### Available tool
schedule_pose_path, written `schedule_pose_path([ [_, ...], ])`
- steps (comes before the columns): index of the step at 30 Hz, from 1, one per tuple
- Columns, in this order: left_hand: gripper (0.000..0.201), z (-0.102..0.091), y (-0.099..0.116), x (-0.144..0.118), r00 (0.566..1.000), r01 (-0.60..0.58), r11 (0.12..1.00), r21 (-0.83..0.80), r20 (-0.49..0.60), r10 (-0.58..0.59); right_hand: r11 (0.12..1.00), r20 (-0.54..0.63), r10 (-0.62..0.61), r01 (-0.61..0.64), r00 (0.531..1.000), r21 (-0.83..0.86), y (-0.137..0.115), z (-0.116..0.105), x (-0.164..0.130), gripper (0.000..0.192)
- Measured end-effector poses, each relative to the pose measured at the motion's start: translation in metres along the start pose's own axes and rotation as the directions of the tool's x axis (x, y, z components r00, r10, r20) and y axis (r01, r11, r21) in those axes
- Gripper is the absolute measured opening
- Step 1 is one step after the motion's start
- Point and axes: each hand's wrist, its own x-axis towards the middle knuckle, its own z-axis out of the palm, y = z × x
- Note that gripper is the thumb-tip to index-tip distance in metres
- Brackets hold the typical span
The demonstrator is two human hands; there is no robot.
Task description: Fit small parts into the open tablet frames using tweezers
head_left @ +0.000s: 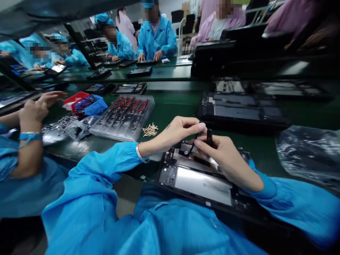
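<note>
The left hand pinches what looks like a thin dark strip over the tablet; the right hand grips a short black stick. The tablet lies directly below both, long axis left to right, the right hand nearer and covering part of it. Left of the tablet are tan slips and a parts case; beyond it, another tablet; right, a plastic bag.

Person wears a creased bright-blue smock; long sleeves, cuffs gathered. Pale band round left wrist. Small dark mark on left hand.
</note>
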Motion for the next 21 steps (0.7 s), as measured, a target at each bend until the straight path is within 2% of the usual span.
schedule_pose_path([
  [2,0.05,-0.006,0.008,0.008,1.0,-0.014,0.997,0.075,0.003,0.014,0.994,-0.097,-0.099,0.094,0.99,-0.055,-0.004,-0.005,0.002,0.037],
  [5,0.043,-0.022,0.017,0.014,0.984,-0.04,0.957,0.287,0.18,-0.013,0.966,-0.191,-0.233,0.204,0.954,-0.157,-0.011,-0.014,0.006,0.032],
  [7,0.039,-0.028,0.022,0.015,0.95,-0.067,0.918,0.391,0.306,-0.061,0.952,-0.173,-0.27,0.236,0.947,-0.193,-0.013,-0.018,0.009,0.027],
  [9,0.036,-0.031,0.027,0.018,0.92,-0.091,0.888,0.451,0.379,-0.099,0.941,-0.153,-0.302,0.268,0.941,-0.204,-0.013,-0.02,0.012,0.019],
  [12,0.024,-0.041,0.033,0.038,0.862,-0.106,0.892,0.44,0.488,-0.139,0.94,-0.203,-0.323,0.287,0.925,-0.187,-0.011,-0.024,0.017,0.018],
  [13,0.028,-0.047,0.032,0.051,0.84,-0.111,0.902,0.418,0.524,-0.14,0.942,-0.238,-0.324,0.289,0.915,-0.172,-0.011,-0.025,0.018,0.019],
  [14,0.037,-0.055,0.028,0.068,0.848,-0.102,0.907,0.408,0.513,-0.136,0.944,-0.268,-0.325,0.293,0.907,-0.153,-0.011,-0.027,0.019,0.02],
  [15,0.044,-0.064,0.022,0.088,0.876,-0.082,0.905,0.417,0.463,-0.134,0.943,-0.291,-0.333,0.306,0.897,-0.133,-0.013,-0.028,0.019,0.02],
  [16,0.04,-0.072,0.013,0.111,0.924,-0.058,0.897,0.439,0.365,-0.119,0.939,-0.305,-0.343,0.324,0.888,-0.114,-0.015,-0.029,0.019,0.019],
  [17,0.028,-0.078,0.003,0.135,0.982,0.025,0.873,0.486,0.15,-0.112,0.935,-0.309,-0.353,0.34,0.883,-0.098,-0.017,-0.03,0.017,0.018],
  [18,0.02,-0.083,-0.009,0.159,0.995,0.076,0.85,0.522,0.021,-0.102,0.932,-0.302,-0.36,0.351,0.883,-0.085,-0.02,-0.03,0.015,0.017],
  [19,0.019,-0.085,-0.022,0.182,0.994,0.113,0.833,0.542,-0.053,-0.1,0.93,-0.291,-0.366,0.361,0.884,-0.073,-0.023,-0.03,0.013,0.016],
  [20,0.022,-0.084,-0.033,0.204,0.99,0.141,0.821,0.553,-0.1,-0.103,0.928,-0.278,-0.371,0.368,0.886,-0.065,-0.025,-0.029,0.01,0.014],
  [21,0.024,-0.081,-0.043,0.223,0.99,0.142,0.817,0.558,-0.1,-0.103,0.926,-0.261,-0.375,0.372,0.89,-0.06,-0.027,-0.029,0.008,0.013],
])
